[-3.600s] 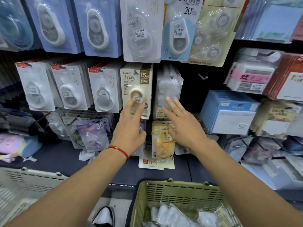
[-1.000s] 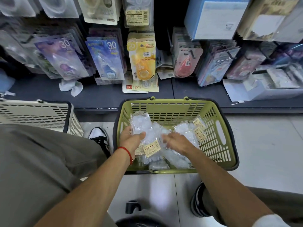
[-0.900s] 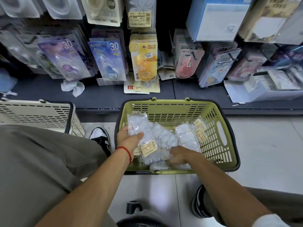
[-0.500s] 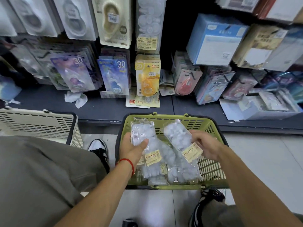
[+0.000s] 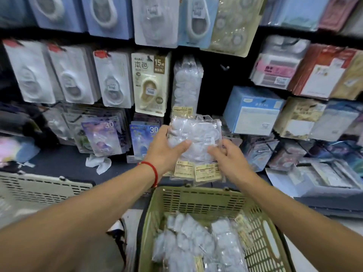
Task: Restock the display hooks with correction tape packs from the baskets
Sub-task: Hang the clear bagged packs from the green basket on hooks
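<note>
I hold a bunch of clear correction tape packs (image 5: 196,138) with yellow labels up in front of the display. My left hand (image 5: 165,150) grips the bunch from the left, thumb across its front. My right hand (image 5: 227,156) holds its lower right side with curled fingers. Just above the bunch, a row of the same clear packs (image 5: 186,83) hangs on a hook. Below, the green basket (image 5: 202,199) holds several more clear packs (image 5: 196,244).
Carded correction tapes (image 5: 150,83) hang in rows to the left and above. A bare hook (image 5: 225,67) sticks out right of the clear packs. Blue boxes (image 5: 253,110) and other packs fill the right. A beige basket (image 5: 43,187) stands at the left.
Both hands have lifted the clear packs out of the green basket and brought them together in front of the hanging row. My view has tilted up from the basket to the display.
</note>
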The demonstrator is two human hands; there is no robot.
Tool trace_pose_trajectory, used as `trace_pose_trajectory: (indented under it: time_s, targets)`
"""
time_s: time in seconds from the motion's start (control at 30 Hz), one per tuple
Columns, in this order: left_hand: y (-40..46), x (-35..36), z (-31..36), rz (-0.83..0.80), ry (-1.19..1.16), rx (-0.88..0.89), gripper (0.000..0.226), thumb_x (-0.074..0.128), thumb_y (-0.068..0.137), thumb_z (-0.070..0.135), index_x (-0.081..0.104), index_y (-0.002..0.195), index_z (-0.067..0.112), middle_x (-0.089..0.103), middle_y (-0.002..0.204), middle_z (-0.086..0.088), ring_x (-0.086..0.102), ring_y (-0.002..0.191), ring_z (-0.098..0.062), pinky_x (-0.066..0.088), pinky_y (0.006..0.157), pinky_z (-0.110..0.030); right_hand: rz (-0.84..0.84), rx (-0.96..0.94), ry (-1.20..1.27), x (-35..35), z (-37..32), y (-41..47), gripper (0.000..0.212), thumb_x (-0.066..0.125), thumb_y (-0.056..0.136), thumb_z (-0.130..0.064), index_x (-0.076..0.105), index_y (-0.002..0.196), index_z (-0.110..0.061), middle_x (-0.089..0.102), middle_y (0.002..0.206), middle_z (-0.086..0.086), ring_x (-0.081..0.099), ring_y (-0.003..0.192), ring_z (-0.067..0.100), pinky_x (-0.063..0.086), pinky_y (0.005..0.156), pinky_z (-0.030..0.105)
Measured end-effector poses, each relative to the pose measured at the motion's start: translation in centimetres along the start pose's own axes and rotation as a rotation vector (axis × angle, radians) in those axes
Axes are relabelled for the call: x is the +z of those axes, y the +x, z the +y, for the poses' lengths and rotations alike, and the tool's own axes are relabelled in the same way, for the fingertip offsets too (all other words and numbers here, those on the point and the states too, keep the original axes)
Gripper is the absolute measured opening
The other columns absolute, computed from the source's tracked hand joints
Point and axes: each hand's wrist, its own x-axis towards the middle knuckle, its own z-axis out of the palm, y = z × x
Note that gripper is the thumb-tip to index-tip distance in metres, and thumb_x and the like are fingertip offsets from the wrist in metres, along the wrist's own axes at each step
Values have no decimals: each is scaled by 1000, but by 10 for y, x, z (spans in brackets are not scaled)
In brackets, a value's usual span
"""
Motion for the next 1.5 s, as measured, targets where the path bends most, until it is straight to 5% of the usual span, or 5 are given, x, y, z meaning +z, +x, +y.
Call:
trace_pose_trajectory:
  time_s: [0.57,0.9,1.1,1.3,1.5]
  targets:
    - [45,-72,25,472,-36,174,30,77,89,47,51,102,48,63,110,13,64,106,-17,54,91,-41,127,-165,331,23,-87,80,19,51,107,-33,67,105,-23,71,107,23,70,92,43,57,74,58]
    - [43,-74,32,493,-80,178,32,77,85,53,49,97,61,64,116,14,64,111,-15,55,100,-47,281,-159,-144,27,-78,79,48,57,104,-41,48,147,-22,57,137,-2,58,121,17,51,104,45]
    - [40,-52,34,377,-298,121,35,86,86,31,59,107,38,73,116,-2,72,108,-23,58,97,-50,-86,-287,-48,43,-78,66,14,63,98,-52,71,102,-40,73,97,-22,65,92,-7,46,79,12]
    - [44,-33,34,340,-324,126,31,83,88,29,60,110,32,76,100,7,74,86,-1,55,67,-15,45,-208,213,42,-73,66,5,63,100,-34,65,99,-29,77,96,0,74,87,17,59,80,45]
    - [49,-29,34,440,-236,90,26,68,93,24,56,100,46,72,98,1,68,86,-17,57,81,-41,154,-207,293,23,-76,71,11,58,104,-32,61,105,-21,71,102,24,68,82,29,58,75,54]
